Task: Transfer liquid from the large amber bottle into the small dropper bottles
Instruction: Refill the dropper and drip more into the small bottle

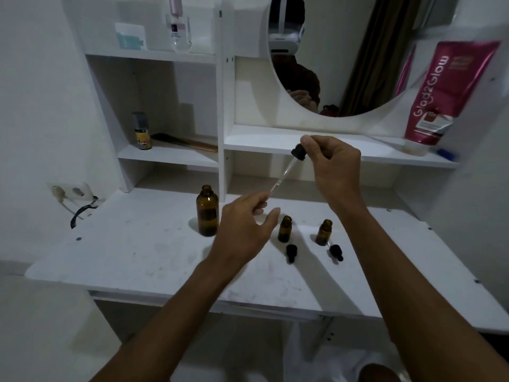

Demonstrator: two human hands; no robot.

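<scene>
The large amber bottle (pixel 207 211) stands uncapped on the white desk (pixel 137 252). To its right stand two small amber dropper bottles (pixel 284 229) (pixel 324 232), both open, each with a black dropper cap (pixel 291 252) (pixel 336 252) lying in front of it. My right hand (pixel 332 161) pinches the black bulb of a long glass dropper (pixel 283 175) held tilted above the desk. Its glass tip reaches down to my left hand (pixel 243 230), which hovers with fingers spread between the large bottle and the nearer small bottle; it holds nothing.
White shelves rise behind the desk with a small yellow-labelled bottle (pixel 142 131), a brush (pixel 184 142), a pink tube (pixel 440 95) and a round mirror (pixel 344 56). A wall socket with a black cable (pixel 80 205) sits at the left.
</scene>
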